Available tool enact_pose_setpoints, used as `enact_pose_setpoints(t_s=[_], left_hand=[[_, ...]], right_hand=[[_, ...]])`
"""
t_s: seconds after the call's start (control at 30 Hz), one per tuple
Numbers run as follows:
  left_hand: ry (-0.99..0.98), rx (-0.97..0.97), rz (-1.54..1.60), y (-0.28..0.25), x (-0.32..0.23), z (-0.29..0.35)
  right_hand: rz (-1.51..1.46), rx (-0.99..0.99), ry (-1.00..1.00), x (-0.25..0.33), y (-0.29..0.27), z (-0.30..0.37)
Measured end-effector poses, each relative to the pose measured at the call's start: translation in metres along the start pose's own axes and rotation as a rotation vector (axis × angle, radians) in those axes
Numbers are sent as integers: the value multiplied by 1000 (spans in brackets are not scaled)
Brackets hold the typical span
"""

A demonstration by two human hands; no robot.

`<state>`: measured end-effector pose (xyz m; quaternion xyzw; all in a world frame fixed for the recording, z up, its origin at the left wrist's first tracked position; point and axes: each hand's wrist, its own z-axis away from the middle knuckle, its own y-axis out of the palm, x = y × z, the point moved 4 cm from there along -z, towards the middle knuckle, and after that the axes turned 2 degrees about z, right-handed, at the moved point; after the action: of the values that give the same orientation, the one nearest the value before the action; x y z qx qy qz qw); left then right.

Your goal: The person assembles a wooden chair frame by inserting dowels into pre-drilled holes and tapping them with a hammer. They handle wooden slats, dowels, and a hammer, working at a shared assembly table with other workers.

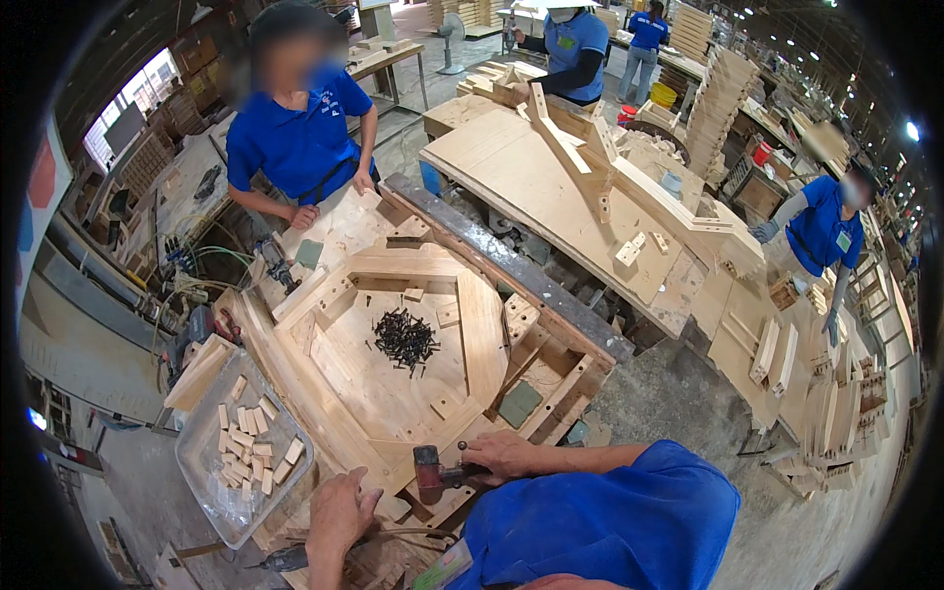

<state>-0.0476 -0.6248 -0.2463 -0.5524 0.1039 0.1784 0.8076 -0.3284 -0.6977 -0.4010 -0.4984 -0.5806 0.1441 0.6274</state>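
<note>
My right hand (500, 455) is closed around the handle of a mallet (429, 474) with a red and black head. The mallet is over the near edge of a wooden frame (482, 334), made of pale beams joined in a many-sided ring. To the left of the mallet, my left hand (341, 509) is by the frame's near beam, its thumb and forefinger apart and nothing seen between them. Inside the ring lies a heap of black screws (404, 340). A clear plastic tub (209, 489) of small wooden blocks (252, 439) stands left of my left hand.
Across the bench a person in a blue shirt (295, 128) stands at its far side. A power tool (285, 560) lies beside my left forearm. Right of the bench, a second table (511, 172) carries wooden parts, with other people around it. Timber pieces (836, 413) are stacked at right.
</note>
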Motion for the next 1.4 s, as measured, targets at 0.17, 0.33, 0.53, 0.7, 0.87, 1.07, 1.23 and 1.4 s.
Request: enact_pose_setpoints(t_s=[0.17,0.33,0.53,0.7,0.87,1.07,1.23,1.4], left_hand=[[34,-28,-15,2,5,5],[95,-84,-82,7,19,5],[47,-21,-55,12,22,5],[60,-31,-49,15,22,9],[69,-19,-51,14,20,5],[75,-26,-45,16,21,4],[68,-14,-43,17,24,6],[63,-5,-38,22,27,0]], right_hand=[[2,67,15,-2,2,-5],[48,89,60,-2,9,-7],[125,105,96,4,11,-11],[121,68,76,0,16,-8],[132,64,83,-3,14,-6],[120,66,88,0,10,-8],[105,31,74,-1,14,-8],[96,22,32,4,14,-9]])
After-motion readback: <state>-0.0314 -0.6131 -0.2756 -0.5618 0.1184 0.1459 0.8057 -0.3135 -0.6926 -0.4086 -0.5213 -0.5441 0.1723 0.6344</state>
